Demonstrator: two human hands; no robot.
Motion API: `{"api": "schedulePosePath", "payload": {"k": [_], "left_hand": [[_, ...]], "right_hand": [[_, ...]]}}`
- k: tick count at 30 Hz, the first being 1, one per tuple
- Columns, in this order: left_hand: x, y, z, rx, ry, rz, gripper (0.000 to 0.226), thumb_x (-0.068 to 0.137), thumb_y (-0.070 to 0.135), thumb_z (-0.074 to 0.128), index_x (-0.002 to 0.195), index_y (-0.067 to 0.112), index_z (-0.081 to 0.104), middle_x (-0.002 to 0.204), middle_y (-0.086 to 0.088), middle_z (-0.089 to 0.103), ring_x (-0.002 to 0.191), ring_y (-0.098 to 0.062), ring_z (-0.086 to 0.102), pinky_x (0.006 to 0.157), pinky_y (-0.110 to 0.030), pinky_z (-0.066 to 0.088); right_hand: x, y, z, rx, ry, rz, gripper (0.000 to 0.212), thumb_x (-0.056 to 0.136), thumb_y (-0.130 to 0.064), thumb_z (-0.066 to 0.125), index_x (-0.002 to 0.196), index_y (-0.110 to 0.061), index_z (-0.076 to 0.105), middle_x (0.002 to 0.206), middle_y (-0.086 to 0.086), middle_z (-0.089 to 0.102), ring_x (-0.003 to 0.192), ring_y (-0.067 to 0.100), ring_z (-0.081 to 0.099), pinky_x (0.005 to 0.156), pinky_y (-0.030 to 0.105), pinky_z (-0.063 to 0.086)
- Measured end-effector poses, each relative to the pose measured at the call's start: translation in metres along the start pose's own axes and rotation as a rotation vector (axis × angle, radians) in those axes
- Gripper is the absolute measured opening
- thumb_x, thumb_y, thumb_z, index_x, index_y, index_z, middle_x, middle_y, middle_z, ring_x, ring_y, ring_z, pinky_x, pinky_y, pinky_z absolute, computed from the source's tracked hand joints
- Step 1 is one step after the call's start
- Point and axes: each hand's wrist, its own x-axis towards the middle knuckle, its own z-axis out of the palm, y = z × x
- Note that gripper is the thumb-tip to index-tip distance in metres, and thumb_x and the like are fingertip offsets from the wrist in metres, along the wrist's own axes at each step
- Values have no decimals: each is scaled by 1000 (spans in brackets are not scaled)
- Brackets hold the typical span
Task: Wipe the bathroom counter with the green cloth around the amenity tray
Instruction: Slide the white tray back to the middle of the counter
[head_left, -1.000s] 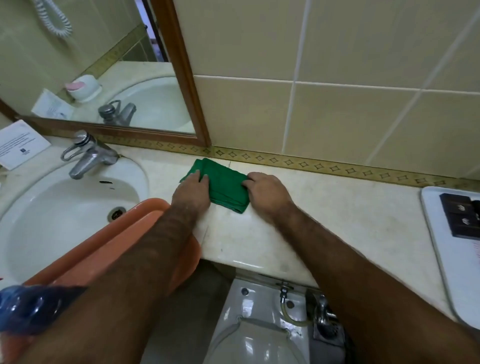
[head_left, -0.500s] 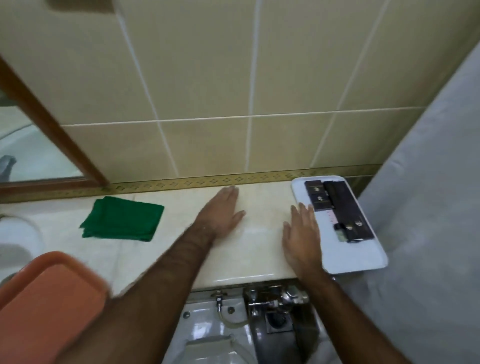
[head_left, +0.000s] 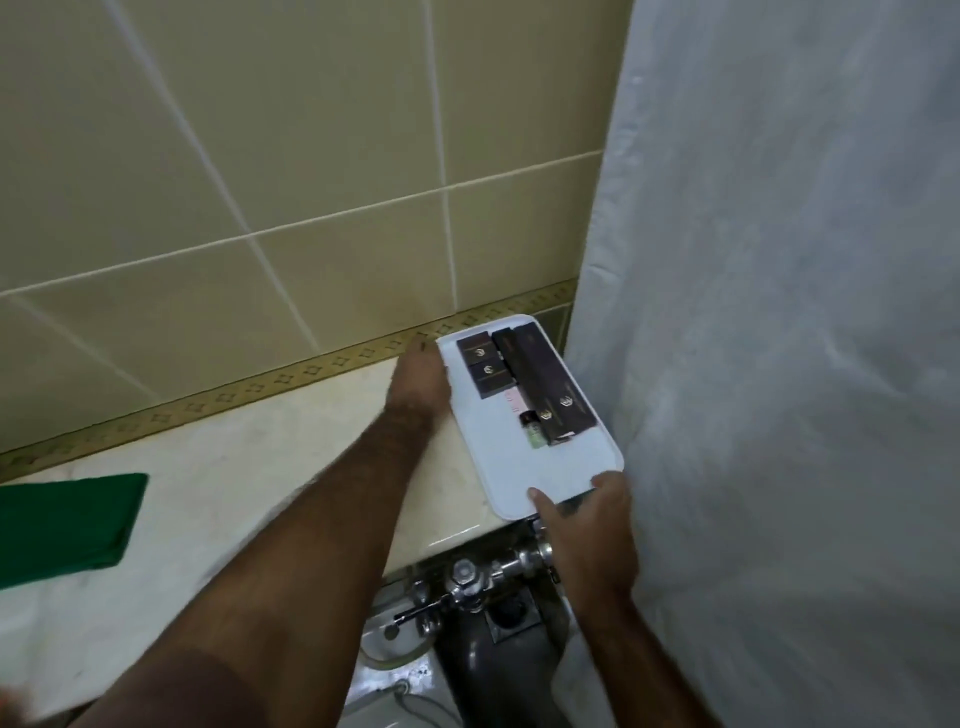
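Two hands are on the white amenity tray (head_left: 524, 467), and that is where the risk sits. Largest first: the shower curtain (head_left: 779, 364) hangs just beside the tray's right edge, so a lift or slide that way could snag the fabric and tip the tray. The marble counter (head_left: 249, 478) ends just under the tray's near corner, which already overhangs the edge above the flush valve (head_left: 467, 577); a tug toward the body could drop it there. The green cloth (head_left: 62, 525) lies folded well apart at the left, untouched, so no wiping can begin until a hand goes back for it. The right hand (head_left: 592, 535) pinches the tray's near corner, thumb on top. The left hand (head_left: 418, 384) lies against the far left rim; whether it grips I cannot tell. Smallest, the dark amenity boxes (head_left: 524, 379) and a small bottle (head_left: 532, 431) sit loose, and any tilt could send them sliding.
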Motion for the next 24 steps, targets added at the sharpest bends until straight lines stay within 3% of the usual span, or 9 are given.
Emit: {"api": "schedulePosePath", "payload": {"k": [2, 5, 8, 12, 15, 17, 19, 22, 24], "left_hand": [[9, 0, 3, -62, 51, -98, 41, 97, 8, 53, 137, -3, 55, 143, -23, 54, 130, -38, 53, 110, -39, 40], [16, 3, 4, -196, 78, -218, 39, 91, 3, 57, 130, 0, 62, 135, -21, 62, 126, -38, 56, 106, -38, 42], [11, 1, 1, -268, 91, -306, 40, 88, 8, 66, 127, 0, 65, 131, -21, 66, 122, -38, 60, 101, -37, 47], [-20, -25, -9, -396, 123, -432, 50, 82, 21, 75, 129, 5, 68, 131, -16, 69, 121, -32, 63, 103, -33, 48], [-59, -55, -26, -492, 203, -539, 43, 79, 23, 76, 120, 9, 72, 118, -12, 74, 109, -30, 68, 94, -29, 50], [-87, -78, -41, -514, 263, -586, 33, 79, 23, 75, 110, 10, 73, 108, -9, 76, 101, -29, 69, 89, -28, 50], [-118, -102, -58, -534, 309, -619, 21, 79, 22, 74, 97, 11, 73, 94, -6, 76, 87, -25, 71, 85, -32, 57], [-160, -136, -77, -605, 344, -673, 6, 81, 15, 73, 83, 13, 68, 76, -3, 74, 52, -12, 70, 56, -26, 58], [-183, -157, -85, -643, 374, -706, 8, 84, 11, 73, 80, 12, 65, 71, -3, 73, 44, -8, 69, 43, -17, 51]], "right_hand": [[1, 2, 2, 130, -81, 121, 53, 75, -47, 86, 108, -15, 59, 101, -1, 71, 92, 25, 70, 79, 44, 60], [8, 3, 7, 348, -196, 258, 28, 84, -27, 80, 74, -9, 62, 71, 11, 75, 54, 24, 72, 55, 47, 64], [12, 8, 8, 451, -217, 297, 23, 88, -13, 72, 71, -3, 60, 61, 15, 73, 41, 23, 68, 44, 38, 59], [13, 12, 0, 390, -181, 237, 20, 91, -9, 67, 74, -1, 61, 52, 8, 68, 41, 25, 69, 48, 44, 63], [8, 2, -3, 266, -163, 133, 23, 94, -9, 62, 73, 0, 61, 56, 14, 69, 42, 28, 70, 49, 47, 63], [6, -10, -2, 190, -148, 41, 25, 97, -12, 60, 75, 1, 62, 66, 17, 71, 50, 33, 72, 53, 50, 63], [3, -27, 2, 30, -148, -74, 25, 99, -17, 59, 84, 1, 67, 78, 19, 74, 69, 36, 74, 64, 44, 61], [2, -57, 14, -173, -174, -213, 25, 101, -22, 58, 95, -1, 70, 94, 20, 75, 91, 37, 69, 69, 31, 42], [0, -80, 27, -237, -214, -304, 27, 102, -23, 56, 101, 0, 70, 101, 21, 74, 97, 38, 68, 74, 34, 45]]}}
